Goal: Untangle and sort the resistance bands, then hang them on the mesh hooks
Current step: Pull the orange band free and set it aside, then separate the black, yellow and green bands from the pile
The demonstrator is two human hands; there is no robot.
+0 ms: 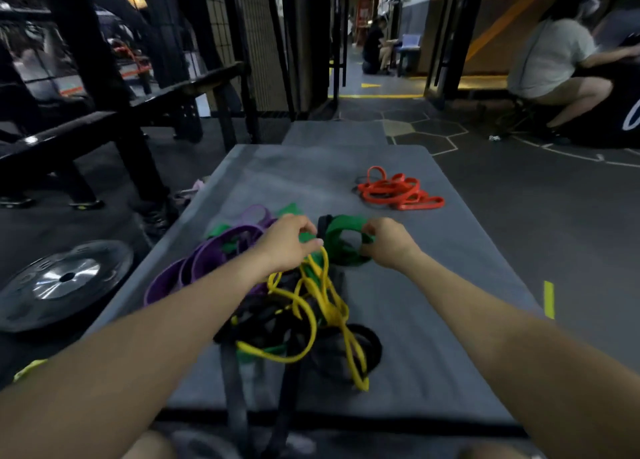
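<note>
Green band (341, 230) — pinched by left hand (289, 242) | right hand (386, 242) — above mat (433, 285)

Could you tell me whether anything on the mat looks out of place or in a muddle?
Yes: yellow bands, black bands, green band and purple bands lie knotted in one heap, while the red bands sit sorted apart. Both hands work the green one.

Dim, softly blurred picture, edges bowed by wide-angle.

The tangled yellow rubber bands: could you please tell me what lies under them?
Under the thin yellow rubber bands lie wide black bands and some green band, on the grey mat; deeper layers are hidden.
</note>
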